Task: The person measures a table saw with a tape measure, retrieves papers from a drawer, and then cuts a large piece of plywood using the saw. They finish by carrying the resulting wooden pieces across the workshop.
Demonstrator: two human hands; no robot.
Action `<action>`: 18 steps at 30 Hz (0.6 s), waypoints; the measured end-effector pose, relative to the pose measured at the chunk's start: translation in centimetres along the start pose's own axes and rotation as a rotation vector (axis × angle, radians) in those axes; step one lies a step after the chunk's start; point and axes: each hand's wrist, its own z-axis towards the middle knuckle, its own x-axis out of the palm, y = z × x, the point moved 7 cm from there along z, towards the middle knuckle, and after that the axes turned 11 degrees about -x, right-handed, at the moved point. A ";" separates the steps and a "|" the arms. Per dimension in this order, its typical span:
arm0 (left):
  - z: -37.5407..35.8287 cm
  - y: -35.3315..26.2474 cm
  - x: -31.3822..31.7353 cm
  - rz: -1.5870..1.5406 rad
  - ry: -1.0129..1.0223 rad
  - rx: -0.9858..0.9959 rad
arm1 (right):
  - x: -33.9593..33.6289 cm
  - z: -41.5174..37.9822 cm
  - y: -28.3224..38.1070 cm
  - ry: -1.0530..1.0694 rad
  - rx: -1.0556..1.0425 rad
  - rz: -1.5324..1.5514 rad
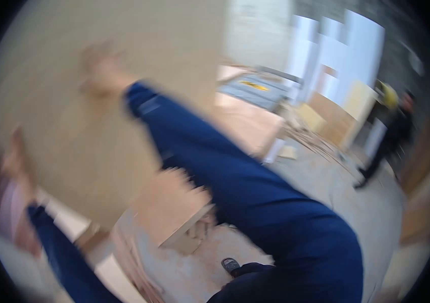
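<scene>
A large tan wood board (73, 151) stands in front of me and fills the left of the head view. My right hand (102, 69) is against its face, high up, with blurred fingers that look spread and flat. At the board's left edge is my left hand (17, 164), closed around that edge. Its thumb shows on the near face, while its other fingers are hidden or smeared by motion. Dark blue sleeves cover both arms.
Stacked wood panels (172, 204) lie below the board, near my shoe (230, 264). A pale panel stack (250, 121) sits beyond, beside a grey machine table (247, 91). White sheets (346, 55) lean on the far wall. At right, a person in dark clothes (392, 134) stands.
</scene>
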 end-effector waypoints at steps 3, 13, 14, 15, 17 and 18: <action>3.0 2.4 0.4 -0.028 -0.110 -0.034 | -0.2 -4.3 0.7 0.204 0.311 0.547; 2.2 1.4 1.7 0.021 -0.206 -0.139 | 5.4 -6.0 -1.9 0.274 0.343 0.503; 2.0 0.9 3.9 0.020 -0.160 -0.079 | 7.9 -6.0 -2.5 0.114 0.264 0.496; 1.7 1.5 5.0 0.049 -0.110 -0.025 | 9.1 -6.5 -4.8 0.194 0.154 0.176; -0.2 1.0 4.1 0.187 -0.028 -0.003 | 9.0 -6.4 -2.8 0.191 0.117 0.255; -0.8 0.4 3.9 0.263 0.002 -0.017 | 8.7 -3.8 0.4 0.641 0.201 0.220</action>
